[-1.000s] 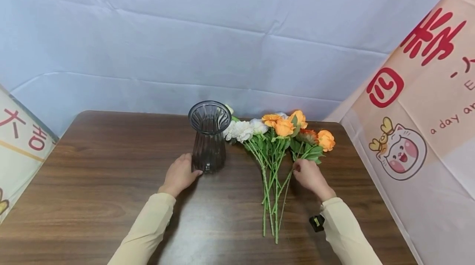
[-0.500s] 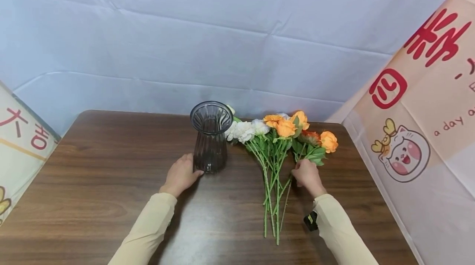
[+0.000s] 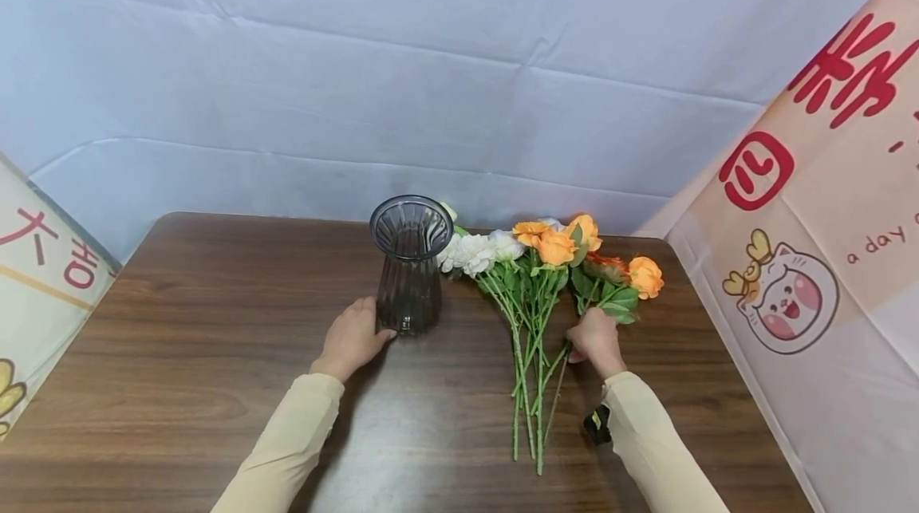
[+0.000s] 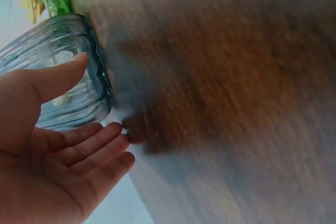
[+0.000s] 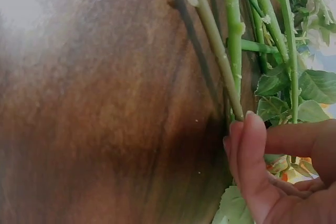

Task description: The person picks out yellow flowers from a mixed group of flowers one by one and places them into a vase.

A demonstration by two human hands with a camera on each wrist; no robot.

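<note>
A dark, ribbed glass vase (image 3: 409, 290) stands upright on the wooden table. My left hand (image 3: 352, 337) rests against the left side of its base, thumb across the front. In the left wrist view, the fingers (image 4: 100, 156) lie nearly straight beside the glass. To the right, my right hand (image 3: 596, 337) pinches a thin brownish-green stem (image 5: 218, 45) between thumb and fingertips. Just beyond that hand are an orange flower (image 3: 646, 278) and a dark red-orange flower (image 3: 606, 266). Which bloom belongs to the pinched stem I cannot tell.
Several more flowers lie together, their green stems (image 3: 534, 369) crossing left of my right hand. White blooms (image 3: 474, 254) lie close behind the vase's right side, orange ones (image 3: 556, 246) farther right. A pale cloth (image 3: 345, 98) hangs behind the table; a printed banner (image 3: 811, 258) hangs at right.
My right wrist has turned slightly, and the rightmost orange flower has shifted a little to the right. My left hand keeps its place at the vase.
</note>
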